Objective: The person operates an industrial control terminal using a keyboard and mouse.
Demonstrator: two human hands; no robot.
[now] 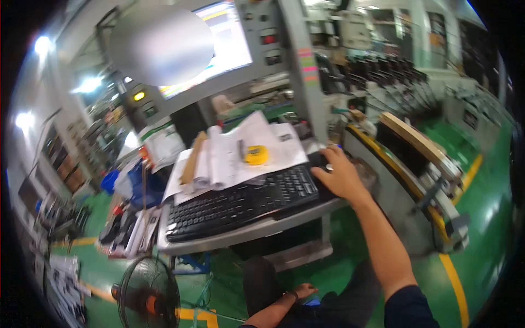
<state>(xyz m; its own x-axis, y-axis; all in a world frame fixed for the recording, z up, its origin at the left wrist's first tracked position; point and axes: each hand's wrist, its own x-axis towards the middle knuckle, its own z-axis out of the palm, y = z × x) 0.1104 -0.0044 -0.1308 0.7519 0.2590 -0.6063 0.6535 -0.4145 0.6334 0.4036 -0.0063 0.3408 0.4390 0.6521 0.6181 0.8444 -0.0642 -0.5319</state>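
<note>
My right hand (340, 176) lies over a computer mouse (329, 167) at the right end of the desk, thumb to the left and fingers curved around it; the hand covers most of the mouse. Just to its left is a black keyboard (246, 203). Behind the keyboard, a yellow tape measure (256, 154) sits on white paper sheets (284, 143), some of them curled. My left hand (304, 290) rests in my lap with its fingers drawn together, a dark band at the wrist. A small blue patch (313, 302) shows beside it.
A control panel with a lit screen (232, 41), partly blurred, stands behind the desk (251, 232). A fan (147, 295) is on the floor at lower left. Machinery with a yellow-edged rail (394, 175) stands at right. Bags and papers lie left of the desk.
</note>
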